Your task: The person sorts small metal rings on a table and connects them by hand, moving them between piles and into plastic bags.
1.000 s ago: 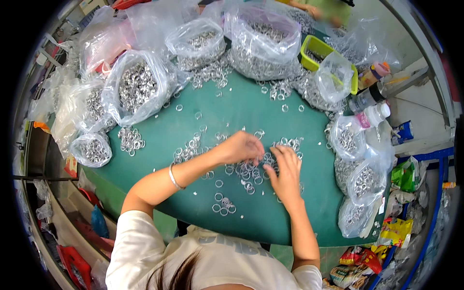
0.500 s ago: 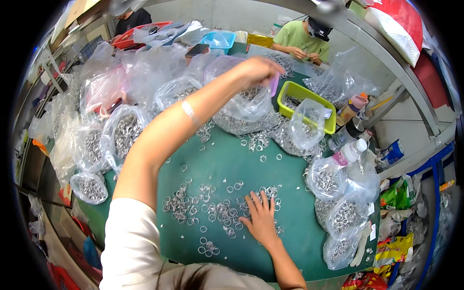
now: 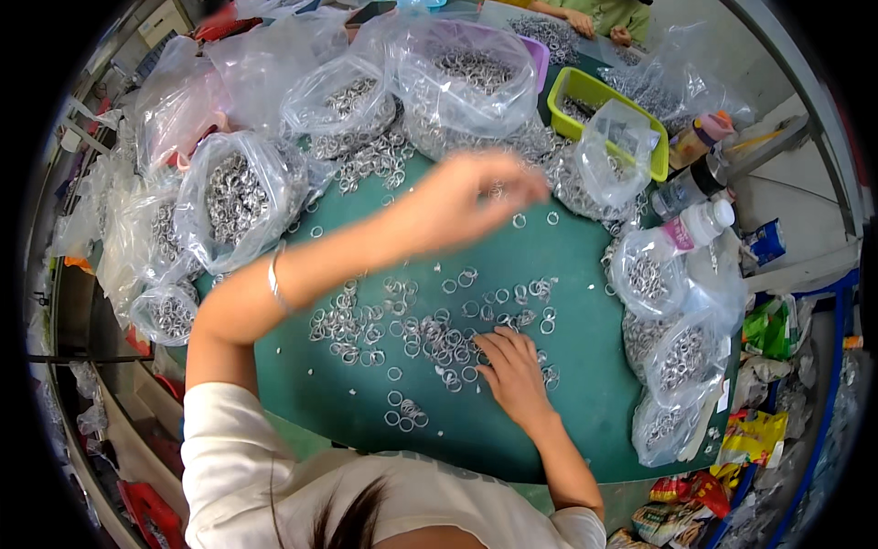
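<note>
Head view shows your left hand (image 3: 498,188) raised above the far part of the green table (image 3: 585,412), with its fingers partly bent. It is blurred, so I cannot tell if it grasps something or is released. On this forearm you wear a bracelet (image 3: 276,279). Your right hand (image 3: 514,371) is released: it lies low, back upward, with the fingers loosely extended, and its fingertips are at the edge of the rings (image 3: 439,340). These metal rings are spread on the table in front of you, mostly to the left of your right hand, and some lie beyond its fingers. Nearer to your body is a small cluster (image 3: 407,414) of them, apart from the others. More rings fill the big bag (image 3: 457,99) at the far side and the left bag (image 3: 195,203). To the right of the big bag stands the lime basket (image 3: 563,118), and nearer on this side a bottle (image 3: 702,224) is tilted beside the bags
</note>
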A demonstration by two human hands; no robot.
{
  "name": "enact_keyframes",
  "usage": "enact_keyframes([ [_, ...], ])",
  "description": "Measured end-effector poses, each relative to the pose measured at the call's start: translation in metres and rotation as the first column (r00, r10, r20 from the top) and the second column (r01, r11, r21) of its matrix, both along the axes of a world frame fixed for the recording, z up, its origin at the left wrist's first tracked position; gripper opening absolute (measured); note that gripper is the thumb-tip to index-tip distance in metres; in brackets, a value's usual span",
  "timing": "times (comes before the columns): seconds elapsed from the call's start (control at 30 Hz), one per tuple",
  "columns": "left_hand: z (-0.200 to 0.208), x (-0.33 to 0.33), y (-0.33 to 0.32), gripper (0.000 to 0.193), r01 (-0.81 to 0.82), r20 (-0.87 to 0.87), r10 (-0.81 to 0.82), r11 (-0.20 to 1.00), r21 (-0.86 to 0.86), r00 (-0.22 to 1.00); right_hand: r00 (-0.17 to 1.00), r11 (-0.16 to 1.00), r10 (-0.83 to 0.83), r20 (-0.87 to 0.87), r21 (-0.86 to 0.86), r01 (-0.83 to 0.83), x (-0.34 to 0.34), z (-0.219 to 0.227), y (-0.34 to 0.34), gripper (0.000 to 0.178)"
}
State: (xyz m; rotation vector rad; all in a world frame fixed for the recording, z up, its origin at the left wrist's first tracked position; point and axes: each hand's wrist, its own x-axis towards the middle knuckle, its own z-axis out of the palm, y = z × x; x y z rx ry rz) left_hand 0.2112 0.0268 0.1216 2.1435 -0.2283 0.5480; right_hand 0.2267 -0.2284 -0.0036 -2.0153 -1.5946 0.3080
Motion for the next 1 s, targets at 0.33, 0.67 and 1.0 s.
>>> enact_keyframes([
  [0.33,-0.131,-0.136,-0.088,0.063,0.058,-0.321,0.093,0.901,0.429,0.942,0.906,0.881,-0.422,-0.021,0.226,0.416,0.040,0.011,-0.011,0.038],
  [0.67,-0.114,-0.122,-0.067,0.033,0.022,-0.392,0.090,0.962,0.271,0.916,0.826,0.856,-0.516,0.226,0.098,0.508,0.066,0.009,0.000,0.005],
  [1.0,-0.148,-0.008,-0.059,0.020,-0.046,-0.275,0.143,0.943,0.331,0.951,0.946,0.967,-0.250,0.205,0.001,0.255,0.039,0.018,0.027,0.025],
])
